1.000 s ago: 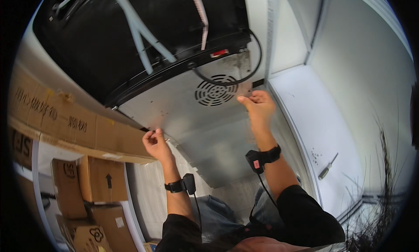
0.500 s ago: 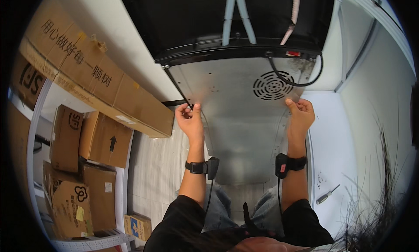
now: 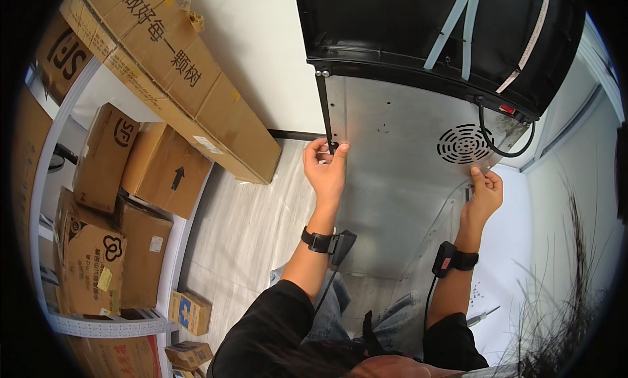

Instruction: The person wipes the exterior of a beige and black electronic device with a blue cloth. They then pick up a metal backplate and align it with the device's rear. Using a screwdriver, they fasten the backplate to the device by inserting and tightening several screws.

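A grey sheet-metal panel (image 3: 392,126) with a round slotted vent (image 3: 466,144) extends below a black appliance housing (image 3: 399,24). My left hand (image 3: 325,172) pinches the panel's left edge between thumb and fingers, beside a dark strip along that edge. On the other side, my right hand (image 3: 485,193) has its thumb and fingers closed on the panel's right edge, just below the vent. A black cable (image 3: 507,152) loops from the housing past the vent, near a red switch (image 3: 507,108). The fingertips behind the panel are hidden.
A long cardboard box (image 3: 190,90) leans against the wall at left. Shelves there hold several cartons (image 3: 154,172); smaller boxes (image 3: 190,312) sit low beside them. On the white surface at right lie a screwdriver (image 3: 483,316) and small dark pieces, perhaps screws (image 3: 475,290).
My view has turned, so the appliance and both hands appear farther right and more of the shelves shows. Both hands keep their hold on the panel's edges.
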{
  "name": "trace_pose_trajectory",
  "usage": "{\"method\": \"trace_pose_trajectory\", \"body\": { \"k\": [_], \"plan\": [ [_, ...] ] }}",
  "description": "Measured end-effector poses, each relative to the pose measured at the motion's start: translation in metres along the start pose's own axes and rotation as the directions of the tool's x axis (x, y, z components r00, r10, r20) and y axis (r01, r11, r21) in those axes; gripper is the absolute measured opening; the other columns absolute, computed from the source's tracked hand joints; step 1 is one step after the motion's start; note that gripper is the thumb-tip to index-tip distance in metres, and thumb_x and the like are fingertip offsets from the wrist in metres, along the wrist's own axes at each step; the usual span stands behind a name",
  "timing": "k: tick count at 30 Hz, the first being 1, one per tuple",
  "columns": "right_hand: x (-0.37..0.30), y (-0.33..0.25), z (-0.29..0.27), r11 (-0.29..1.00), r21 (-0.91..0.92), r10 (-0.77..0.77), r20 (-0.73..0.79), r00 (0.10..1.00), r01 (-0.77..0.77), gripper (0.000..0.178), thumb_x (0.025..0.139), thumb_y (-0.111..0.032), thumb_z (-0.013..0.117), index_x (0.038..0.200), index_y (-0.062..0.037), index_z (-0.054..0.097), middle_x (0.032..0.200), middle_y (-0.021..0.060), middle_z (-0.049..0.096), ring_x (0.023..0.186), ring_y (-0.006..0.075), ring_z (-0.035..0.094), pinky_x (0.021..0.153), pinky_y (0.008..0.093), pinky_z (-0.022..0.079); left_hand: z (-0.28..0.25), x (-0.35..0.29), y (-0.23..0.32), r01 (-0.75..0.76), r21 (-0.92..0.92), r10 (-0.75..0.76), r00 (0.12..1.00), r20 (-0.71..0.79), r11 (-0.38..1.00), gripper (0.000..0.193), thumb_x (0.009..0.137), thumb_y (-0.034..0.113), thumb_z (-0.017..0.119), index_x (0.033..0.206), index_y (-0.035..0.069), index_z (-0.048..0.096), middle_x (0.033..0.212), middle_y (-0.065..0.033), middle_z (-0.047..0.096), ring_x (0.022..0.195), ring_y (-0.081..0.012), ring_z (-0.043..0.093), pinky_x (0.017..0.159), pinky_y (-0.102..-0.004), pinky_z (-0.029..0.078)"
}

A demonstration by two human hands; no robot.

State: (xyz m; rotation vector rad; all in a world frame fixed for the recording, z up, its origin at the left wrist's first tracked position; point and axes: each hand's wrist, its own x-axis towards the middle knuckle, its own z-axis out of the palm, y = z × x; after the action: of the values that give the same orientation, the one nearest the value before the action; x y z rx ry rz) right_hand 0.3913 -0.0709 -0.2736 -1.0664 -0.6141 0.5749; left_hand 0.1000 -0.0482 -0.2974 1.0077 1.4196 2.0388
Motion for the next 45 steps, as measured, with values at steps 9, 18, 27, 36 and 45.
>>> {"method": "trace_pose_trajectory", "body": {
  "k": [9, 18, 27, 36, 45],
  "plan": [
    [0.006, 0.0061, -0.0056, 0.999, 0.039, -0.013, 0.03, 0.999, 0.012, 0.028, 0.078, 0.008, 0.076, 0.095, -0.0013, 0.055, 0.08, 0.0032, 0.06, 0.071, 0.009, 0.055, 0.067, 0.0205, 0.046, 0.0001, 0.0004, 0.003, -0.074, 0.044, 0.075, 0.997, -0.014, 0.996, 0.037, 0.078, 0.019, 0.084, 0.102, 0.002, 0.062, 0.089, 0.0015, 0.053, 0.074, -0.0063, 0.046, 0.07, -0.0222, 0.044],
    [0.002, 0.0078, -0.0021, 0.998, 0.05, -0.041, 0.024, 0.999, 0.04, 0.029, 0.077, 0.008, 0.076, 0.095, -0.0016, 0.055, 0.082, 0.0048, 0.062, 0.074, 0.01, 0.058, 0.07, 0.0203, 0.047, -0.0014, 0.0041, -0.0029, -0.084, 0.054, 0.085, 0.996, -0.001, 0.995, 0.032, 0.08, 0.019, 0.083, 0.098, 0.003, 0.062, 0.086, 0.0024, 0.053, 0.071, -0.0058, 0.045, 0.068, -0.0214, 0.043],
    [0.0004, 0.0065, -0.002, 0.997, 0.037, -0.067, 0.029, 0.997, 0.066, 0.029, 0.078, 0.007, 0.076, 0.095, -0.0024, 0.055, 0.083, 0.0057, 0.063, 0.075, 0.0109, 0.059, 0.071, 0.021, 0.048, -0.0029, 0.0065, -0.0001, -0.031, 0.037, 0.031, 1.0, 0.001, 0.999, 0.039, 0.075, 0.026, 0.086, 0.097, 0.002, 0.065, 0.089, -0.0001, 0.052, 0.071, -0.0071, 0.045, 0.064, -0.022, 0.046],
    [0.0012, 0.0042, -0.0021, 0.997, 0.051, -0.061, 0.045, 0.997, 0.059, 0.028, 0.08, 0.007, 0.074, 0.097, -0.0022, 0.054, 0.084, 0.0066, 0.064, 0.076, 0.0121, 0.061, 0.071, 0.0219, 0.049, -0.0027, 0.006, -0.0008, -0.042, 0.048, 0.042, 0.999, 0.005, 0.998, 0.035, 0.078, 0.019, 0.084, 0.1, 0.003, 0.062, 0.085, 0.003, 0.052, 0.069, -0.0048, 0.044, 0.064, -0.0208, 0.042],
    [-0.0012, 0.0016, 0.0, 0.996, 0.065, -0.065, 0.036, 0.997, 0.063, 0.028, 0.08, 0.006, 0.075, 0.096, -0.0019, 0.054, 0.085, 0.0072, 0.065, 0.076, 0.0124, 0.062, 0.072, 0.0215, 0.05, -0.0024, 0.0055, -0.0005, -0.024, 0.058, 0.024, 1.0, -0.002, 0.998, 0.035, 0.077, 0.019, 0.084, 0.1, 0.003, 0.062, 0.086, 0.0031, 0.051, 0.069, -0.0043, 0.044, 0.063, -0.0196, 0.043]
  ]
}}
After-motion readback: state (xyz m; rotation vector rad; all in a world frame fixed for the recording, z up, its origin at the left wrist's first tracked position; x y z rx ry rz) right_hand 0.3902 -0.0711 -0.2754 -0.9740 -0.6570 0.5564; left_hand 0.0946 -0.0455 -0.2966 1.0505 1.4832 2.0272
